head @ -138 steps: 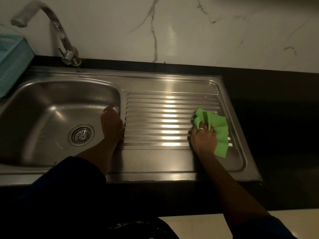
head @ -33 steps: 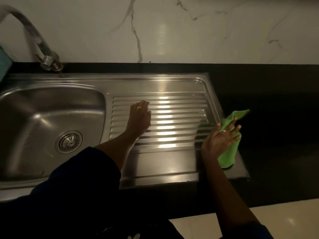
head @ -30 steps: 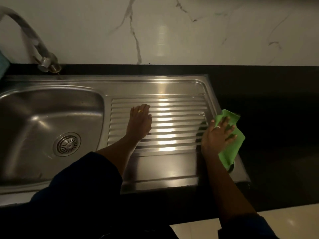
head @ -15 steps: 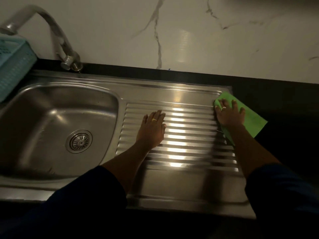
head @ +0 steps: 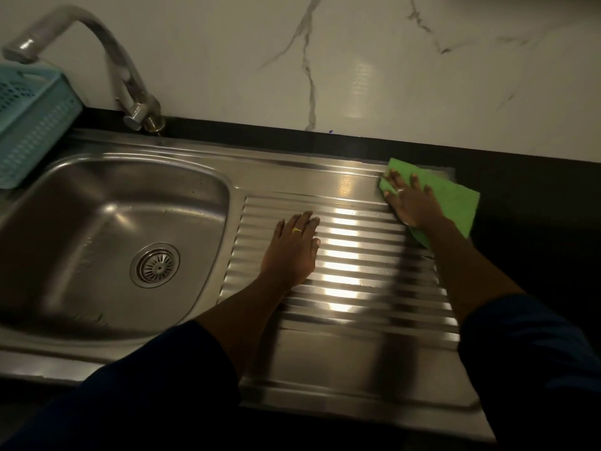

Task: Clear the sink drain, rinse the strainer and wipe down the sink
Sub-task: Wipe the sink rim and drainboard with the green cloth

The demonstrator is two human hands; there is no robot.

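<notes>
Now the cloth (head: 453,203) lies flat at the far right corner of the drainboard (head: 357,275), under the right hand (head: 413,205). Its left end pokes out just past the fingertips, and its right part spreads beyond the palm, over the sink's raised edge and onto the dark counter (head: 536,222). The right arm reaches forward across the ribs, sleeve pushed up the forearm, palm down. Its fingers (head: 395,178) are straight and slightly spread, pressing on the cloth rather than curling round it; a ring shows on one of them.

The left hand (head: 292,252) rests palm down on the ribs near the middle of the drainboard, well apart from the cloth. Its fingers (head: 305,222) are straight and close together, pointing toward the wall (head: 357,60), with a ring on one; it holds nothing.

The strainer (head: 155,265) sits in the drain at the bottom of the basin (head: 97,222), left of both hands. A tap (head: 130,76) curves over the basin's far left corner, and a blue basket (head: 29,125) stands at the left edge.
</notes>
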